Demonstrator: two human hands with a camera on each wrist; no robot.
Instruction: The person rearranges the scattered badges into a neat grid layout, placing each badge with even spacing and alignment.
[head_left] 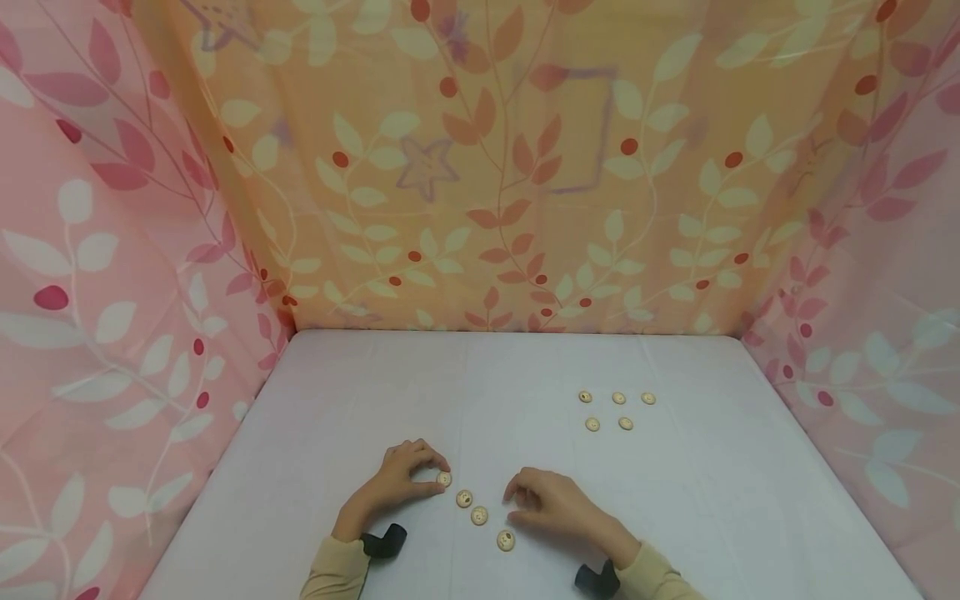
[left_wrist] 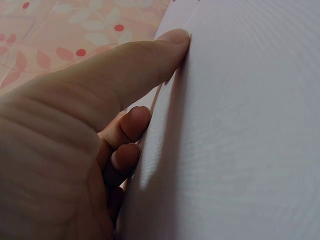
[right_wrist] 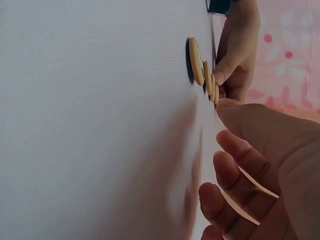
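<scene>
In the head view my left hand (head_left: 405, 475) has its thumb and index finger at opposite edges of a small round wooden disc (head_left: 444, 479), pinching it at the white tabletop. From there a slanting row runs down to the right: a wooden disc with a dark mark (head_left: 464, 498), another marked disc (head_left: 479, 516) and a nearer disc (head_left: 506, 541). My right hand (head_left: 555, 504) hovers just right of this row, fingers loosely bent and holding nothing. The left wrist view shows my left thumb (left_wrist: 145, 62) against the cloth; the disc is hidden there.
Farther back on the right, several more wooden discs (head_left: 618, 398) lie in two short rows on the white tabletop (head_left: 420, 383). Flowered cloth walls (head_left: 502, 167) enclose the table at the back and both sides. Dark wrist-worn devices (head_left: 385, 542) sit beside both sleeves.
</scene>
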